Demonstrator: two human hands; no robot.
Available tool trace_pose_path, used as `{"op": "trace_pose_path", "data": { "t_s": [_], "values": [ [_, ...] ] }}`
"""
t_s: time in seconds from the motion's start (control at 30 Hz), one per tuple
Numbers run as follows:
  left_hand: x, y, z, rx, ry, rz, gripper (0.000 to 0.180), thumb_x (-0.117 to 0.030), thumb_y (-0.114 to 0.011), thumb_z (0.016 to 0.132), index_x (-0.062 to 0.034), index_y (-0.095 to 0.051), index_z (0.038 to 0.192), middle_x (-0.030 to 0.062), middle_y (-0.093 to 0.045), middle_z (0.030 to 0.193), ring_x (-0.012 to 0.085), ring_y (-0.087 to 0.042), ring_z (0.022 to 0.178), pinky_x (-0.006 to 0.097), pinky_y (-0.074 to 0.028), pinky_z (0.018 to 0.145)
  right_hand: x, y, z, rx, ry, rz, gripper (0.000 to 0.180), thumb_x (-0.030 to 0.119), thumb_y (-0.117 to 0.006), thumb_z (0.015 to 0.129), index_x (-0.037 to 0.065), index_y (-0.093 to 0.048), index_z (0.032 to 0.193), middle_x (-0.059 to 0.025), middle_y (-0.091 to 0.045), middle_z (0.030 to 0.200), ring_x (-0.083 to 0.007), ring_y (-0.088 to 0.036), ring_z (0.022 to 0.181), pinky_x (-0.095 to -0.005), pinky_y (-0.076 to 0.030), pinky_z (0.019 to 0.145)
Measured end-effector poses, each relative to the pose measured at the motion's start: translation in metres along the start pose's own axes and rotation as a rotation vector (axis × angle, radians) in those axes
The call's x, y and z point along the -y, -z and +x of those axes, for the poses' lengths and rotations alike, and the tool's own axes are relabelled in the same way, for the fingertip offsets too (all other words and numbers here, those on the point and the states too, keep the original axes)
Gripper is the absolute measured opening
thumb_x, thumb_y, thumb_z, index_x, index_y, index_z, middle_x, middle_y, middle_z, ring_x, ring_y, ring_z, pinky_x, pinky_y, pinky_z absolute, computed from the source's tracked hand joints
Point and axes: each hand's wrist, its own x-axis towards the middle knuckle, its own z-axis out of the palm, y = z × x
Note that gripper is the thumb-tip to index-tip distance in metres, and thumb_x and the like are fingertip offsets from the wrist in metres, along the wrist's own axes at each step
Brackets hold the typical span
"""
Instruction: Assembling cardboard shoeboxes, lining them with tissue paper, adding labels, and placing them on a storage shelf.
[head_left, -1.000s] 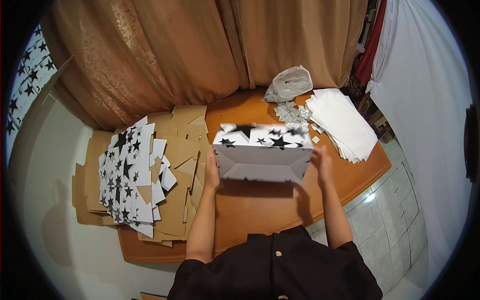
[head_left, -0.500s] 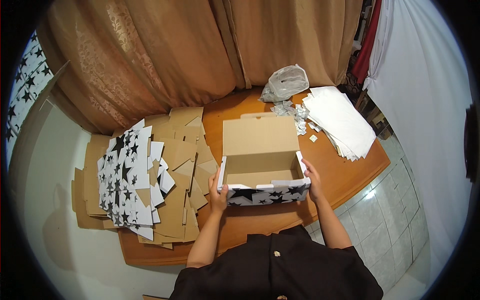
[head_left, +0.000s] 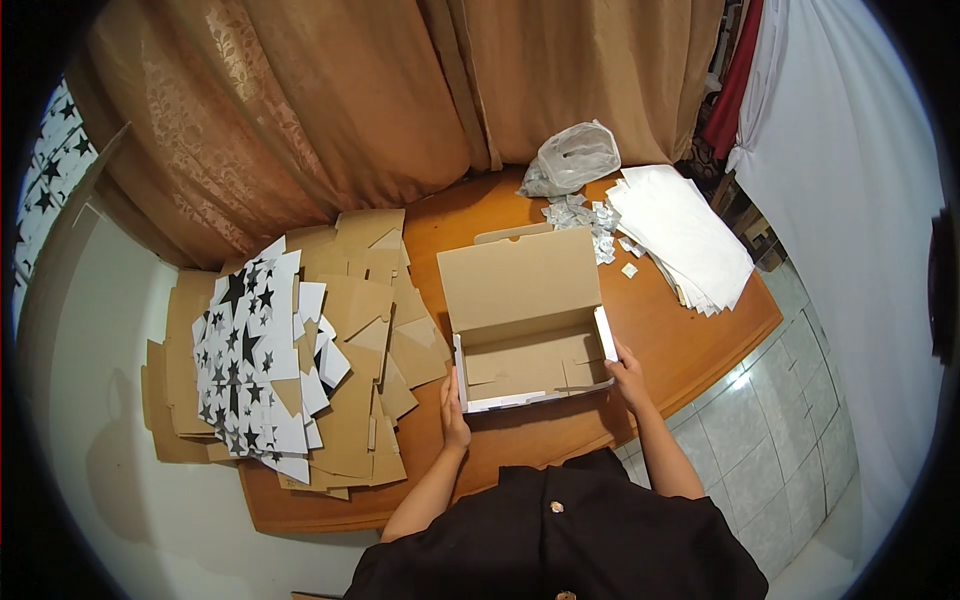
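At the far left, a pile of flat cardboard sheets (head_left: 300, 370) lies on the wooden table (head_left: 700, 340); some sheets are plain brown and some are white with black stars. The pile hangs a little over the left edge of the table.

To the right of the pile, the left hand (head_left: 455, 410) rests against the left end of an open box (head_left: 530, 345), with the fingers flat on its wall. The hand touches the box but does not close around it. The box stands on the table near the front edge, just before the person. Its inside is brown, its rim is white, and its lid stands open toward the curtain (head_left: 400, 100).

The right hand (head_left: 628, 375) holds the right end of the box, thumb on the white side flap.

Behind the box lie small white packets (head_left: 585, 215) and a crumpled plastic bag (head_left: 572, 160). At the far right is a stack of white sheets (head_left: 680, 235).
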Motion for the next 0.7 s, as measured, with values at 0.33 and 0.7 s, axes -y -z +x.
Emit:
{"op": "trace_pose_path", "data": {
  "t_s": [0.33,0.7],
  "values": [
    [-0.017,0.01,0.02,0.161,0.487,-0.297,0.07,-0.003,-0.048,0.087,0.0074,-0.005,0.141,0.0204,-0.033,0.138,0.0227,-0.037,0.127,0.028,-0.03,0.102,0.026,-0.018,-0.005,-0.227,0.088,-0.598,0.053,-0.001,-0.046,0.076,0.009,-0.048,0.128,-0.0214,-0.056,0.117,-0.0311,-0.059,0.099,-0.0347,-0.046,0.083],
    [-0.023,0.005,0.021,0.022,0.201,0.259,0.049,-0.014,-0.054,0.085,-0.0014,-0.04,0.131,0.0207,-0.052,0.12,0.0315,-0.05,0.113,0.037,-0.037,0.095,0.06,-0.025,-0.021,-0.202,0.384,-0.78,0.03,0.006,-0.051,0.078,0.006,-0.059,0.106,-0.0161,-0.056,0.111,-0.032,-0.054,0.1,-0.0415,-0.04,0.088]
  ]
}}
